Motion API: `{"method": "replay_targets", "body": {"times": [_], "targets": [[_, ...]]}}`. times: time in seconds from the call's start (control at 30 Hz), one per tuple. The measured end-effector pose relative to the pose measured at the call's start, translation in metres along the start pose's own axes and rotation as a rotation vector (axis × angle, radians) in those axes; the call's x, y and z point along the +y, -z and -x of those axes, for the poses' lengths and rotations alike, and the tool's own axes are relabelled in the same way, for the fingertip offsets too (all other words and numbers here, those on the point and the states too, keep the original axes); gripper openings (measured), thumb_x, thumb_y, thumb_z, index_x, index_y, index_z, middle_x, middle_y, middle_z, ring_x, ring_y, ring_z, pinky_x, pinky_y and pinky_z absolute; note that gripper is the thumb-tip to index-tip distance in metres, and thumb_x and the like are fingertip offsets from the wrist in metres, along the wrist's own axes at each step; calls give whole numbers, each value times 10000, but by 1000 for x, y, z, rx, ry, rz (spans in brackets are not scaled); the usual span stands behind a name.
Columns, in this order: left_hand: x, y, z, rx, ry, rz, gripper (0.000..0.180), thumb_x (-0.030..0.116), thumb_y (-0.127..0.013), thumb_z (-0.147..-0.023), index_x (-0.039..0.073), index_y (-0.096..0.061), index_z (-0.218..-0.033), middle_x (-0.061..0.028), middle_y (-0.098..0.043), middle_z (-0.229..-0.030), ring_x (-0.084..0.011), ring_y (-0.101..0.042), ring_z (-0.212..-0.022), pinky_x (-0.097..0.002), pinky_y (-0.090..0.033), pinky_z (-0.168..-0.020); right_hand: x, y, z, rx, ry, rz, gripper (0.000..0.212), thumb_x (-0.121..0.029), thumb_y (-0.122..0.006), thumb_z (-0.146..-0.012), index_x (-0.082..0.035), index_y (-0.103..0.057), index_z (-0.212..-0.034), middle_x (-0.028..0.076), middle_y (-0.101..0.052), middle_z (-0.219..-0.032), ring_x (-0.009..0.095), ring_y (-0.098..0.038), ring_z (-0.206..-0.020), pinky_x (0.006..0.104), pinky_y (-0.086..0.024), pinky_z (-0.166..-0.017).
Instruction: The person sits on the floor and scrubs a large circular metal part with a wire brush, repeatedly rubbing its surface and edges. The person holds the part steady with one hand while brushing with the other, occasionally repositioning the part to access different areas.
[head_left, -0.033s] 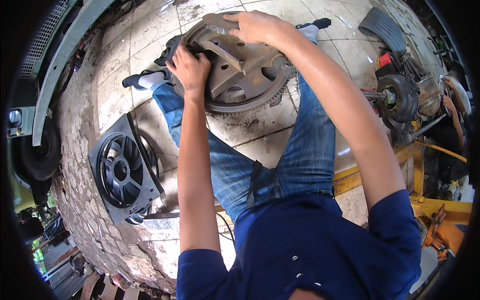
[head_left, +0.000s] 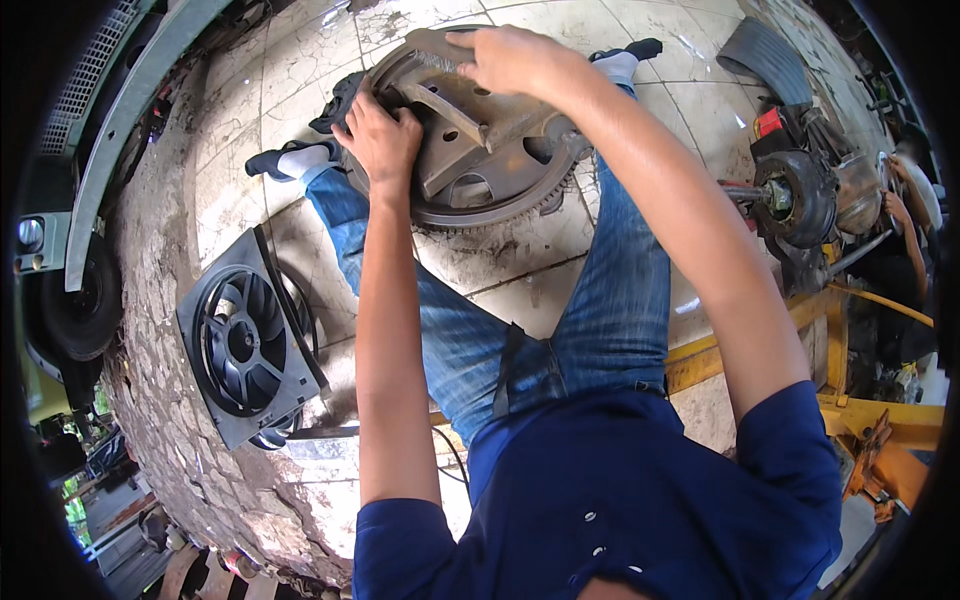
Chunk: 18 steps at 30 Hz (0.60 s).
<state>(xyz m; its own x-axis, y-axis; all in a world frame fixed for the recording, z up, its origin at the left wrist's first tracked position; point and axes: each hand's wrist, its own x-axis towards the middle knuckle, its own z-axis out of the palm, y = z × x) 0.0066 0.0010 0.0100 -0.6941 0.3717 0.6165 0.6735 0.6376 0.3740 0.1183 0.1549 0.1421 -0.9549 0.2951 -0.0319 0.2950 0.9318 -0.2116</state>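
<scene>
Between my spread legs on the tiled floor lies a large rusty flywheel [head_left: 560,185] with a toothed rim. A curved metal brake shoe [head_left: 433,98] with a brown lining and a straight inner web rests on top of it. My left hand [head_left: 380,140] grips the near left end of the shoe, fingers bent over its outer edge and thumb toward the inside. At the far end, my right hand [head_left: 510,62] holds the shoe with its fingers curled over the lining; part of its grip is hidden. A black part [head_left: 340,100] lies just left of the flywheel.
A black radiator fan [head_left: 240,340] in a square shroud lies at the left. At the right are a greasy axle hub [head_left: 795,197], a yellow metal frame [head_left: 835,350] and a black curved ribbed piece [head_left: 765,60]. Another person's arm [head_left: 905,215] shows at the far right.
</scene>
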Motion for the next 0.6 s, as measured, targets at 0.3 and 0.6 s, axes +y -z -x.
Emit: {"method": "replay_targets", "body": {"times": [0.3, 0.6], "targets": [[-10, -11, -4, -32, -48, -131, 509, 300, -676, -833, 42, -567, -1258, -143, -611, -1211, -336, -567, -1196, -636, -315, -1091, 7, -4, -8, 24, -65, -89, 559, -362, -614, -978, -224, -473, -1501, 208, -707, -1141, 396, -686, -1015, 454, -545, -936], [-13, -13, -7, -66, -48, -177, 525, 323, -678, -840, 71, -556, -1285, -150, -620, -1233, -352, -586, -1158, -557, -388, -1030, 16, -6, -2, 131, -145, -61, 504, -334, -578, -997, -206, -505, -1478, 198, -722, -1108, 375, -700, -999, 461, -563, -895]]}}
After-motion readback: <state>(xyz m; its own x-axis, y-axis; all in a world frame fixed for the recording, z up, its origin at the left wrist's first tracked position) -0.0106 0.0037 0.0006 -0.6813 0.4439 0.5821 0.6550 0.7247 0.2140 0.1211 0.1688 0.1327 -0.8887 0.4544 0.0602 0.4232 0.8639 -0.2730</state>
